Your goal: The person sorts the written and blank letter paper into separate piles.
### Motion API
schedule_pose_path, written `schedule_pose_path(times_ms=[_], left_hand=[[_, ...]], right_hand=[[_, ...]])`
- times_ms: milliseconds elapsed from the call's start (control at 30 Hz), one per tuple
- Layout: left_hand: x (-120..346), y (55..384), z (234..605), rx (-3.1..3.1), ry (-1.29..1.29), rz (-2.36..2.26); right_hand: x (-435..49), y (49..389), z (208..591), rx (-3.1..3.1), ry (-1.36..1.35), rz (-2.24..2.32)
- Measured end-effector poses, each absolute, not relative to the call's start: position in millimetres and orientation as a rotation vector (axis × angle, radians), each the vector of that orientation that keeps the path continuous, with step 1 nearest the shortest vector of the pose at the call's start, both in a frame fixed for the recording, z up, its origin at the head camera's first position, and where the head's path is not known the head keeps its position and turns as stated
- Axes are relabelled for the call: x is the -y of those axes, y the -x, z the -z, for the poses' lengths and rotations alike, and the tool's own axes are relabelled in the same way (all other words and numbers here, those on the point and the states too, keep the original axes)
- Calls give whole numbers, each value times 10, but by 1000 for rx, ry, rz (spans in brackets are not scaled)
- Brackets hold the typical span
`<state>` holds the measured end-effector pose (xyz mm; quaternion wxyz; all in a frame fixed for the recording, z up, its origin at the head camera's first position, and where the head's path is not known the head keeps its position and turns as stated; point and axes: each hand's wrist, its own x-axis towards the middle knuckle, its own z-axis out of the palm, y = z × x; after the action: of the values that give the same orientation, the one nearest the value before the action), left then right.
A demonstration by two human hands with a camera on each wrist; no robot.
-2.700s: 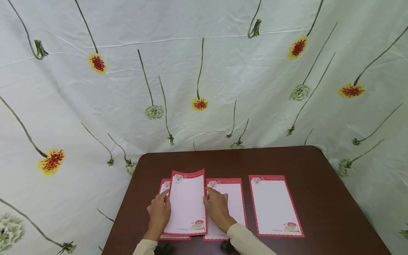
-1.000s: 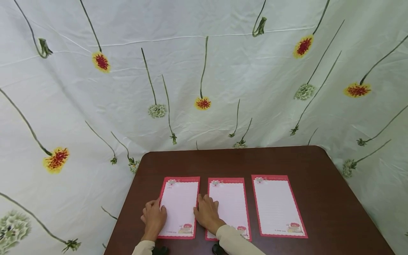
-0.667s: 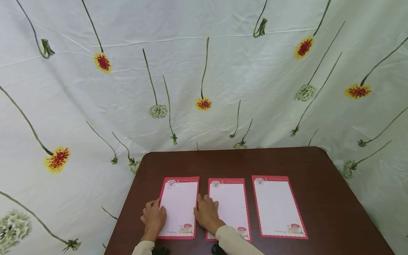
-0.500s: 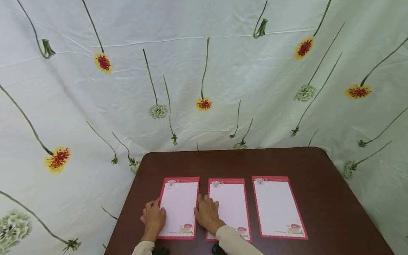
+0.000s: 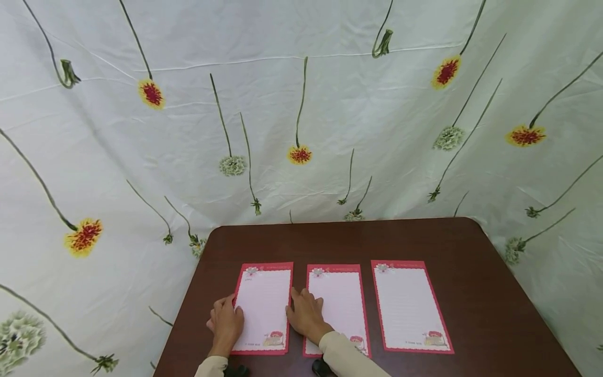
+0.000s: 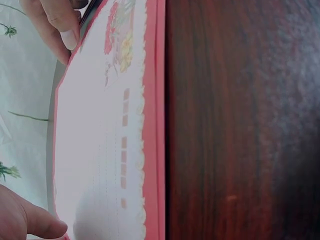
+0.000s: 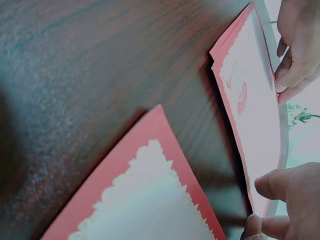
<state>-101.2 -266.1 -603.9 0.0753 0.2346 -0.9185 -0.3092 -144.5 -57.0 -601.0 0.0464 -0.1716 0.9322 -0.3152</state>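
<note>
A small stack of letter paper, white with a red border, lies at the left of the table. My left hand holds its left edge, thumb over the top sheet. At the right edge, my right hand pinches the stack, thumb and forefinger at the border in the right wrist view. A doubled red edge shows along the bottom in the left wrist view, one sheet slightly offset from another. The middle sheet lies flat, partly hidden under my right hand and sleeve.
A third matching sheet lies flat further right on the dark brown table. Behind the table's far edge hangs a white flower-printed cloth. Dark wrist devices show at the sleeves.
The sheet that both hands held raised and askew over the left one is now down, nearly lined up on it. Over the last second the hands have hardly moved.
</note>
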Motion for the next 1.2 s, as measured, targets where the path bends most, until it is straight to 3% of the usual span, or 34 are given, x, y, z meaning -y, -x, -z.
schedule_pose_path(times_ms=[433,833,1000,1200], left_hand=[[2582,1074,6064,2738,-688,911],[1950,1182,5889,2768,-260,859],[1618,1179,5893,2883,-47,930],[1375,1173,5933,3003,36,997]], right_hand=[[305,1545,5929,-2908,426,1084],[-553,1676,5867,-3051,148,957],[-875,1633,5912,-3058,43,948],[-1061,1518,5981,-3030,8,895]])
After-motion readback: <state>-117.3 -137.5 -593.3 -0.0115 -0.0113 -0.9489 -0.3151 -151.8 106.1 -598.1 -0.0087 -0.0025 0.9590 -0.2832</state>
